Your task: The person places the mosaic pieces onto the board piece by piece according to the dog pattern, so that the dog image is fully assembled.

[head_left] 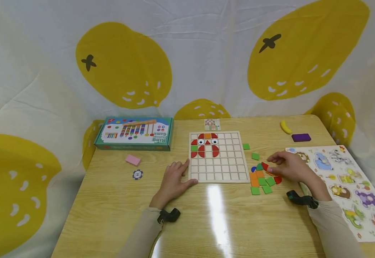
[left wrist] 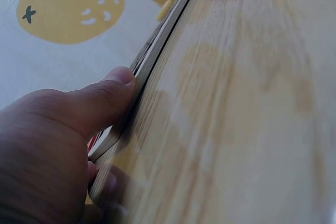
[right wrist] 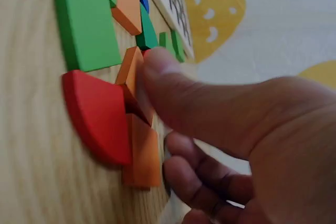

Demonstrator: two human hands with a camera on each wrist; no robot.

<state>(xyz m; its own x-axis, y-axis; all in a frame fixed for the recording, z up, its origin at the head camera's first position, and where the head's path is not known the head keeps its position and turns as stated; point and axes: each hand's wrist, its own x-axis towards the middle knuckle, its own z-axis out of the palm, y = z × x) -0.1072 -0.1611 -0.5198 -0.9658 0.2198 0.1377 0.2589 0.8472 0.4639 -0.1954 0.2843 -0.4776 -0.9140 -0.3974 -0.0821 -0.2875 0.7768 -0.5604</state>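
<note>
A wooden grid board (head_left: 219,171) lies on the table, with red, green and orange pieces and two eye tiles (head_left: 201,142) set in its upper left. My left hand (head_left: 173,181) is at its lower left corner, index finger by the left edge and thumb touching the front edge. In the left wrist view the thumb (left wrist: 113,95) rests along the board's side. To the right, my right hand (head_left: 288,166) hovers over loose pieces, thumb and fingers apart. Its thumb tip is close to a red piece (head_left: 264,166) and an orange piece (right wrist: 132,69); contact is unclear. A red quarter-circle piece (right wrist: 97,116) and green squares (right wrist: 89,27) lie nearby.
A small picture card (head_left: 212,124) lies behind the board. At left are a game box (head_left: 134,134), a pink block (head_left: 133,159) and a poker chip (head_left: 137,174). An animal puzzle board (head_left: 332,172), a toy banana (head_left: 285,127) and a purple block (head_left: 301,137) lie at right.
</note>
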